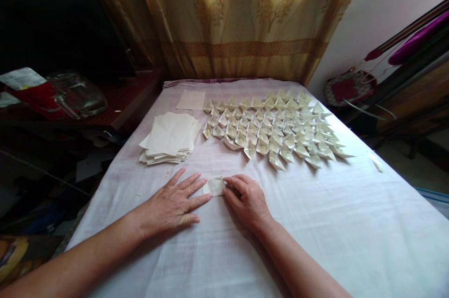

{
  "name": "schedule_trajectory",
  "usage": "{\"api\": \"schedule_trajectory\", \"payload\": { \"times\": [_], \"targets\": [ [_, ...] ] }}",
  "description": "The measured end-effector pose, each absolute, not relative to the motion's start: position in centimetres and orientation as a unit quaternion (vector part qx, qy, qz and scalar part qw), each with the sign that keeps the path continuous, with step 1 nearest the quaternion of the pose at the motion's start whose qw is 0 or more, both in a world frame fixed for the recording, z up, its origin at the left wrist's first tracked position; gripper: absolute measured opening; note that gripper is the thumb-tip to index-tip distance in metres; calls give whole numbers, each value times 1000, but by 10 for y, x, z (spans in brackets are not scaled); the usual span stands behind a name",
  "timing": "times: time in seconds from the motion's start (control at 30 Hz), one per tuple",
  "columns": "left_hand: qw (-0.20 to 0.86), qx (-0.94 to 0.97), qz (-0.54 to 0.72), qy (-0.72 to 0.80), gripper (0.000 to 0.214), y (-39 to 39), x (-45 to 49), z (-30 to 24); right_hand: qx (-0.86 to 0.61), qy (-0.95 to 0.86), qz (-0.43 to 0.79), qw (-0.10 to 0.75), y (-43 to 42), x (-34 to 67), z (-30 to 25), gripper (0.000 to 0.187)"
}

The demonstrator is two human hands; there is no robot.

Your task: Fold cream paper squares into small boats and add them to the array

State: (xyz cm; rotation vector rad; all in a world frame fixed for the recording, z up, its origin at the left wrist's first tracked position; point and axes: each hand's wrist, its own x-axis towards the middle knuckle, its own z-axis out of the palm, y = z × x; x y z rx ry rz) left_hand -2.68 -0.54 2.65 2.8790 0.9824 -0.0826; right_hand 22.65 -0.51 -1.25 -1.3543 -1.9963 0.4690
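Observation:
A small folded piece of paper (215,186) lies flat on the cloth-covered table between my hands. My left hand (175,199) rests palm down with its fingers spread, the fingertips touching the paper's left edge. At the opposite edge, my right hand (247,199) pinches the paper's right side between thumb and forefinger. Beyond my left hand sits a stack of paper sheets (170,134), its edges uneven. Many folded paper boats (263,125) stand in close rows at the back right.
One single sheet (191,100) lies behind the stack. A white cloth (315,242) covers the table. On a dark red cabinet (140,94) at the left stands a glass jar (80,94). A patterned curtain (228,17) hangs at the table's far edge. A small bag (349,87) is at the right.

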Motion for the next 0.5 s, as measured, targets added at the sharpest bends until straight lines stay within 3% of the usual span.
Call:
{"api": "schedule_trajectory", "payload": {
  "times": [0.17, 0.5],
  "targets": [
    [39, 958, -5, 284, 56, 11, -24, 30, -557, -720, 224, 348, -3, 227, -11, 32],
    [21, 968, 19, 250, 32, 42, 3, 52, -590, -715, 175, 331, 3, 233, -10, 42]
  ]
}}
